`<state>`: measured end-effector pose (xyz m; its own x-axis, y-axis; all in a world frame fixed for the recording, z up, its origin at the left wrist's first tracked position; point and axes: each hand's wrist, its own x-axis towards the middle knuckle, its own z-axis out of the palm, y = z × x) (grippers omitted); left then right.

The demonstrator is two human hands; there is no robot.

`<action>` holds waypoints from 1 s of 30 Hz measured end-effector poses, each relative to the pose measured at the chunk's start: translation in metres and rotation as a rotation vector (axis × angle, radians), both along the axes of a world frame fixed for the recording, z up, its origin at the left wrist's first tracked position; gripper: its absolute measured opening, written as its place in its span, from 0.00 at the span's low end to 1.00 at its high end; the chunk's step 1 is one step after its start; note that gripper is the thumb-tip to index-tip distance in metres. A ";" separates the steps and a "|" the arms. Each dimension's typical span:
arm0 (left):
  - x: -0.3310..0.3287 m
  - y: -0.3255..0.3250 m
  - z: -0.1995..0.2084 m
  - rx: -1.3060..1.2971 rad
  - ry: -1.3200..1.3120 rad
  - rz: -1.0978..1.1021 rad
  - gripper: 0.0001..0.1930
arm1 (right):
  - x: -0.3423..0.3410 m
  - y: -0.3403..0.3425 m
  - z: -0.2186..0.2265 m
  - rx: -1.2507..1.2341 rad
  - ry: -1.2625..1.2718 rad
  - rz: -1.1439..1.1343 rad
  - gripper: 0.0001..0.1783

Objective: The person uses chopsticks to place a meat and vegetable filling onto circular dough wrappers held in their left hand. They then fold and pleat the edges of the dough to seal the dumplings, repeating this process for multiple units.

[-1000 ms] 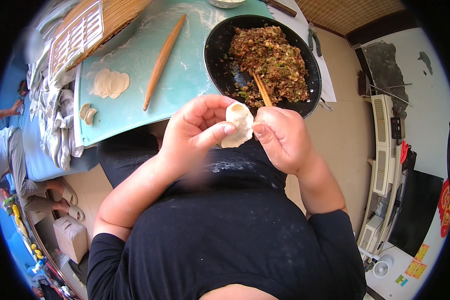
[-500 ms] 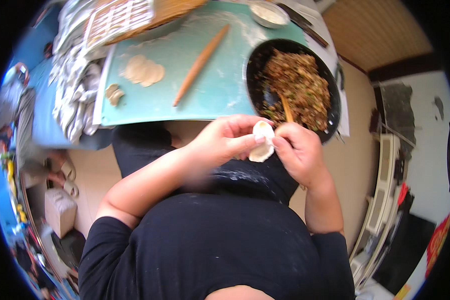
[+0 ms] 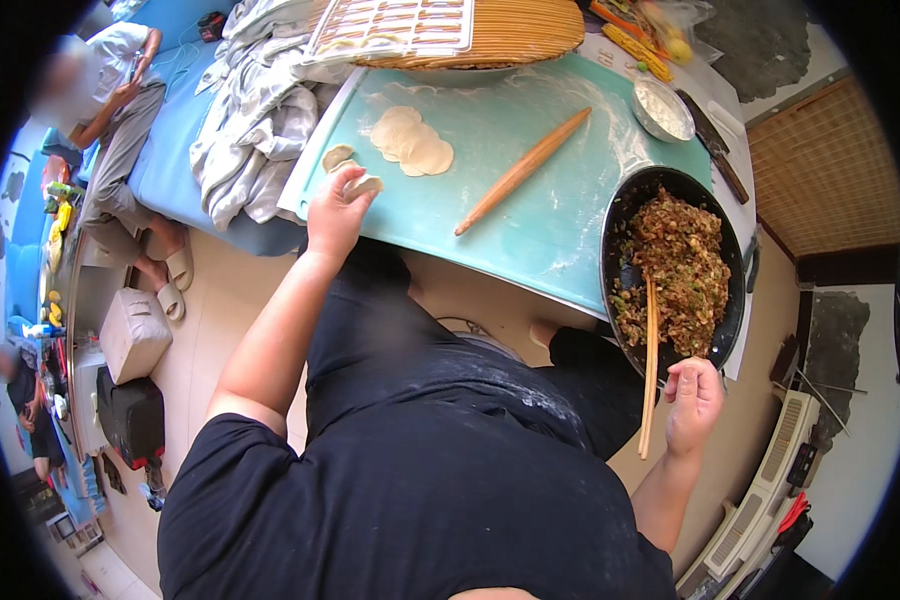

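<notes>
smooth wood rolling pin (image 3: pixel 523 172); glossy pan (image 3: pixel 620 222); matt cloth (image 3: pixel 260 150)

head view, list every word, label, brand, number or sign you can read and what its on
White table covering: a few letters beside the green mat, which I won't copy out.
Dough wrappers, pan: no lettering visible.
Far-left yellow items: any print too small to read.

Somebody's home, I'd say: left of the left hand (image 3: pixel 333 220), a person (image 3: pixel 110 95) in slippers (image 3: pixel 171 303) sits on a blue couch (image 3: pixel 175 168) (rumpled cloth (image 3: pixel 258 145) heaped nearby).
</notes>
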<state>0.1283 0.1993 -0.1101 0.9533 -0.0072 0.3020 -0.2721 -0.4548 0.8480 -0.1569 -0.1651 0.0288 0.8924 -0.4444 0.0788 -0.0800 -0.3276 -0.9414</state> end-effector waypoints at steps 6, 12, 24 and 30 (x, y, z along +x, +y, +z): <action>0.004 0.008 -0.009 0.506 -0.276 0.096 0.17 | -0.006 -0.017 -0.017 -0.180 0.051 -0.009 0.09; 0.011 -0.037 0.017 0.498 -0.474 -0.124 0.08 | -0.007 -0.015 -0.017 -0.825 0.067 0.023 0.11; 0.089 -0.086 0.023 0.825 0.016 -0.159 0.08 | -0.013 -0.004 -0.025 -1.053 0.072 0.248 0.26; 0.095 -0.087 0.025 0.802 0.081 -0.223 0.08 | -0.009 -0.024 -0.031 -0.810 -0.106 -0.003 0.18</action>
